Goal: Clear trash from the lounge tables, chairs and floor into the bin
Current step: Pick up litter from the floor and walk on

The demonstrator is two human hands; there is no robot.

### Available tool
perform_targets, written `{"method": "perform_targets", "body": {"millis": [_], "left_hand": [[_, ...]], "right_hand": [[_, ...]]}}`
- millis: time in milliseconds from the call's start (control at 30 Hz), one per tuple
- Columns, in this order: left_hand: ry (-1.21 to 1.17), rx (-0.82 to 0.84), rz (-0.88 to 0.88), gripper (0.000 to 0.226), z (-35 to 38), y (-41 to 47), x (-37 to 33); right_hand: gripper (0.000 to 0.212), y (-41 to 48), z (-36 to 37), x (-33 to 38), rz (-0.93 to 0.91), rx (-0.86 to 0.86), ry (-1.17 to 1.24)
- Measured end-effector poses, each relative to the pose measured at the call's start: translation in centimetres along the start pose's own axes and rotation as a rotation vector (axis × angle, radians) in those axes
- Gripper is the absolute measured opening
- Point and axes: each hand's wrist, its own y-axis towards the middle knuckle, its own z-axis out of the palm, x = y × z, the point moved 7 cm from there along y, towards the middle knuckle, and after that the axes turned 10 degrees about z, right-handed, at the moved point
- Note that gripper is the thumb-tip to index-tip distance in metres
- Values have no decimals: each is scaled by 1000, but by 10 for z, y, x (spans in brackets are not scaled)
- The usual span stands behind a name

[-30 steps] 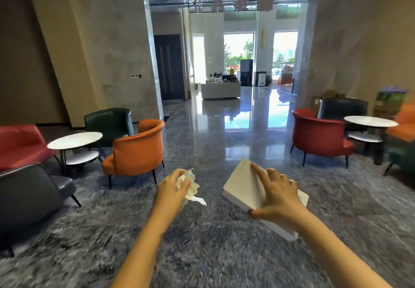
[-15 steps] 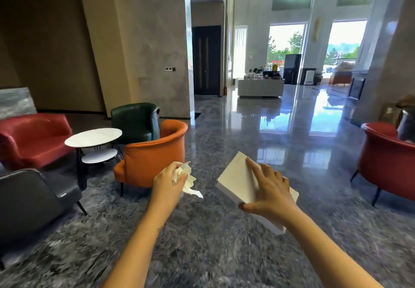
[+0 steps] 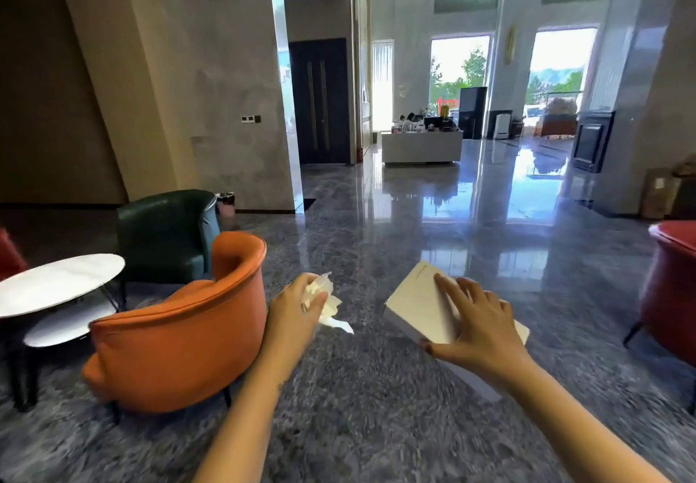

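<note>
- Trash fills both grips, which reach forward above the grey marbled floor (image 3: 357,414).
- The left grip (image 3: 297,309) is clenched around a crumpled tissue (image 3: 320,294); loose white ends poke out past the fingers towards the right.
- The right grip (image 3: 478,328) grasps a white box (image 3: 418,305), flat and tilted. Its fingers are spread over the top face and the thumb sits at the near edge.
- Tissue and box are both in the air, near each other but apart.
- An orange armchair (image 3: 177,332) stands just left of the left forearm, its back towards the camera.
- Beyond it are a dark green armchair (image 3: 165,234) and a round white desk (image 3: 56,281) with a lower shelf.
- A small bin (image 3: 225,202) stands by the wall behind the green chair, well apart from both grips.
- A red armchair (image 3: 674,286) shows at the right edge.
</note>
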Motion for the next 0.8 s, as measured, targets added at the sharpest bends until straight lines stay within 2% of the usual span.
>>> {"method": "perform_targets", "body": {"millis": [233, 433, 600, 800], "left_hand": [[7, -35, -62, 14, 100, 214, 111], [103, -77, -117, 12, 133, 370, 238], [163, -111, -63, 15, 169, 522, 358], [158, -93, -28, 14, 199, 723, 478]], "right_hand": [[104, 273, 73, -16, -105, 36, -25], [103, 491, 147, 25, -152, 22, 47], [103, 665, 231, 57, -174, 0, 53], [102, 873, 287, 91, -151, -18, 51]]}}
